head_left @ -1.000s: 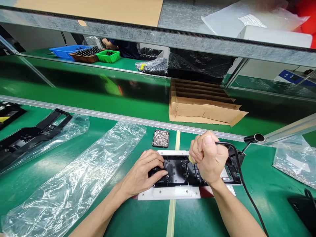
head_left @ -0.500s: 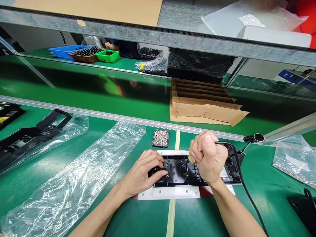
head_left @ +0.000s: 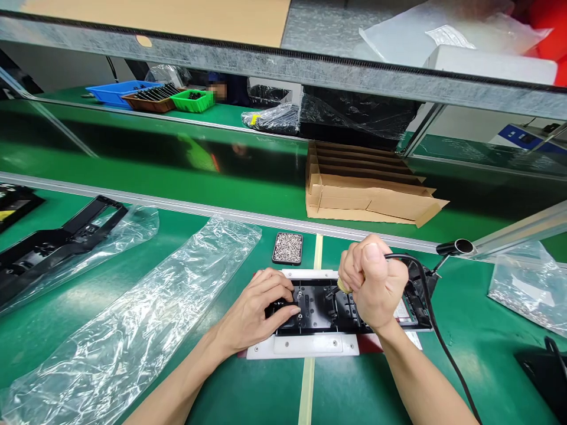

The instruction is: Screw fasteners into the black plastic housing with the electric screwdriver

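A black plastic frame part (head_left: 318, 307) lies in a white fixture (head_left: 305, 345) on the green bench. My left hand (head_left: 259, 307) rests flat on the left end of the black part, fingers pressing it down. My right hand (head_left: 375, 283) is clenched around a corded electric screwdriver (head_left: 343, 285), whose yellowish tip points down onto the part's middle. Its black cable (head_left: 436, 330) runs off toward the lower right.
A small tray of screws (head_left: 288, 247) sits just behind the fixture. Empty clear plastic bags (head_left: 146, 307) lie to the left, with another black frame (head_left: 53, 242) on a bag. A flattened cardboard divider (head_left: 367, 189) lies on the conveyor belt. A bag of screws (head_left: 529, 283) is at right.
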A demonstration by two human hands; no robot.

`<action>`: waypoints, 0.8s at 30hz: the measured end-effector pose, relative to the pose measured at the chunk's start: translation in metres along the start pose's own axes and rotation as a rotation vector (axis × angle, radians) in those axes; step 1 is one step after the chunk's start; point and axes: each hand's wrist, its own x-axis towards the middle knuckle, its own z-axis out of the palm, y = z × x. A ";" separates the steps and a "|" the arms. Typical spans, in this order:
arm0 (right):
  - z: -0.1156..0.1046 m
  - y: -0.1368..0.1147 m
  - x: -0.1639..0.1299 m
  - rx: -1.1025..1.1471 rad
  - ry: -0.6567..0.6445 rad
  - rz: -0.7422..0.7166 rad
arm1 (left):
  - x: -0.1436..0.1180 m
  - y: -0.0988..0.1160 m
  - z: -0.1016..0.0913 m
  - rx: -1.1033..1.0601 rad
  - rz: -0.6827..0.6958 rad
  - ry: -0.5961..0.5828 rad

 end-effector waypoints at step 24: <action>-0.002 0.002 -0.002 -0.028 -0.005 -0.018 | 0.000 0.000 0.000 0.014 -0.002 -0.008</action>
